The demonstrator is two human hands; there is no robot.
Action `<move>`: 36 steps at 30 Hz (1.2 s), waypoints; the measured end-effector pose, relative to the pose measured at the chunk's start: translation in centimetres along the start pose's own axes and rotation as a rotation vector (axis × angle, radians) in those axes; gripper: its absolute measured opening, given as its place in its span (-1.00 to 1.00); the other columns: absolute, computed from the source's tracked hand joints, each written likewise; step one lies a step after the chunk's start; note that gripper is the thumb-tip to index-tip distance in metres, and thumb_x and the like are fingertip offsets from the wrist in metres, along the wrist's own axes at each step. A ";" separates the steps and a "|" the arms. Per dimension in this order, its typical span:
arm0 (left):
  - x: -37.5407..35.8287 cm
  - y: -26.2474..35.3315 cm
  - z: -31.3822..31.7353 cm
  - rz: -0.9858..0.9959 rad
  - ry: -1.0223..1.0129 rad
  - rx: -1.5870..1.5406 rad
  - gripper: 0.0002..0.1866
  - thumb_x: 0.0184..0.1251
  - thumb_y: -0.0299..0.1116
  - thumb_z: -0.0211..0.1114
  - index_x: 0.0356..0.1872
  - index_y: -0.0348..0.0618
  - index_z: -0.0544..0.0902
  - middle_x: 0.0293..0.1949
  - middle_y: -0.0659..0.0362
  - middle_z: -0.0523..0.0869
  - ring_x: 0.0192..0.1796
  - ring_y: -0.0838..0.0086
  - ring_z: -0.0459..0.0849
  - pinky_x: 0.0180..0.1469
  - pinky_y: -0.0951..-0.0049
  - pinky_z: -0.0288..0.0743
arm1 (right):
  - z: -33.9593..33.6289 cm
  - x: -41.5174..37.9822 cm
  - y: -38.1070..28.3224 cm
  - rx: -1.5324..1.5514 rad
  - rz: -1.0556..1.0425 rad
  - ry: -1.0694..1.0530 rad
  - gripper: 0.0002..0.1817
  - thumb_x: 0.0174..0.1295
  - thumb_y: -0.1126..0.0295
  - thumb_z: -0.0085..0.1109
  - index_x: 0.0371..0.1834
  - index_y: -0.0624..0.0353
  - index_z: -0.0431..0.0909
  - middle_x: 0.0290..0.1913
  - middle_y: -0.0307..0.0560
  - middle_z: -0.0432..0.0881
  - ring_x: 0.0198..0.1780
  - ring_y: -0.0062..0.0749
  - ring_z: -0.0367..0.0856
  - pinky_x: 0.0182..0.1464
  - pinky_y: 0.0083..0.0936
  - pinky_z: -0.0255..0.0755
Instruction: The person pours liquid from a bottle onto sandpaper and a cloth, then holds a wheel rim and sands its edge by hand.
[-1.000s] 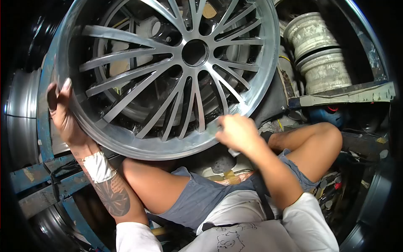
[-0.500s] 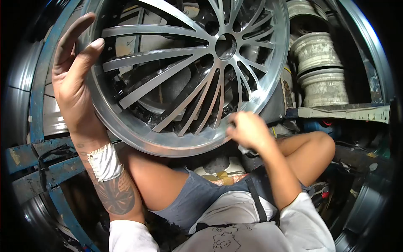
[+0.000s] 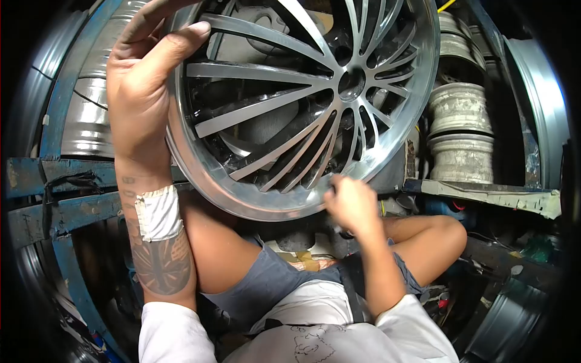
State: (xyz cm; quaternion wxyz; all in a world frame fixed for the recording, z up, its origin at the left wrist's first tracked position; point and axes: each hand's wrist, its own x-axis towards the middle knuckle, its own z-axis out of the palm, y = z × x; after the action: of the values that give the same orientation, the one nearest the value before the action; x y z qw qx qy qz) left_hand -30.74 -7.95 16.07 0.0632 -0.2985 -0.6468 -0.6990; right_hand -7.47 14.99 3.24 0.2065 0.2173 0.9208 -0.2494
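A large alloy wheel with bright machined spokes and dark gaps between them stands tilted in front of me, its lower lip over my lap. My left hand holds the wheel's left edge, thumb laid over the rim and fingers running up along it past the top of the view. At the lower right of the lip is my right hand, its fingers curled in against the metal. It is slightly blurred, and whatever it may hold is hidden.
Several worn steel wheels are stacked on a rack at the right. Blue metal frame bars run along the left, with shiny wheel barrels behind them. My bent legs lie beneath the alloy wheel.
The wheel and my left hand appear shifted right in view, partly from the camera turning. My left thumb now lies further over the rim. My right hand stays at the lower lip.
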 end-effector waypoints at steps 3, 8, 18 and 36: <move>-0.2 1.0 2.4 0.080 0.079 0.034 -0.58 0.22 -0.61 0.37 0.15 -0.36 0.71 0.09 0.05 0.77 0.14 0.41 0.71 0.28 0.43 0.51 | 0.1 -0.6 -1.4 -0.041 0.019 0.018 -0.60 0.17 0.20 0.27 -0.03 0.22 0.79 -0.17 0.28 0.80 -0.05 0.16 0.81 0.11 -0.01 0.64; -0.4 1.9 3.1 0.012 0.076 -0.040 -0.62 0.20 -0.64 0.36 0.09 -0.34 0.73 0.03 0.07 0.78 0.11 0.44 0.69 0.23 0.47 0.50 | 0.2 0.1 -0.1 0.013 -0.018 0.012 -0.56 0.16 0.17 0.30 0.04 0.20 0.78 -0.07 0.34 0.78 0.03 0.21 0.77 0.14 -0.06 0.62; 0.0 -0.3 0.8 -0.037 -0.019 -0.202 -0.62 0.43 -0.55 0.35 0.25 -0.29 0.69 0.18 0.11 0.76 0.19 0.45 0.73 0.33 0.43 0.53 | 1.1 2.5 3.9 0.309 -0.204 -0.152 -0.53 0.06 0.17 0.38 0.02 0.16 0.81 -0.17 0.28 0.80 -0.07 0.00 0.83 0.06 -0.24 0.64; -0.4 1.2 1.6 0.037 0.012 0.079 -0.66 0.32 -0.60 0.42 0.13 -0.28 0.74 0.03 0.16 0.80 0.08 0.53 0.73 0.20 0.53 0.57 | -0.6 1.5 3.6 0.216 0.055 -0.111 -0.59 0.19 0.15 0.31 0.02 0.14 0.77 -0.14 0.33 0.79 -0.01 0.23 0.78 0.12 0.02 0.62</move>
State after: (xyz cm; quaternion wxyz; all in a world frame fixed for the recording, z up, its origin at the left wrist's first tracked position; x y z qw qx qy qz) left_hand -29.30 -6.74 16.84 0.0916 -0.3034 -0.6679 -0.6734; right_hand -7.03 18.55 1.62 0.2392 0.2495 0.8694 -0.3531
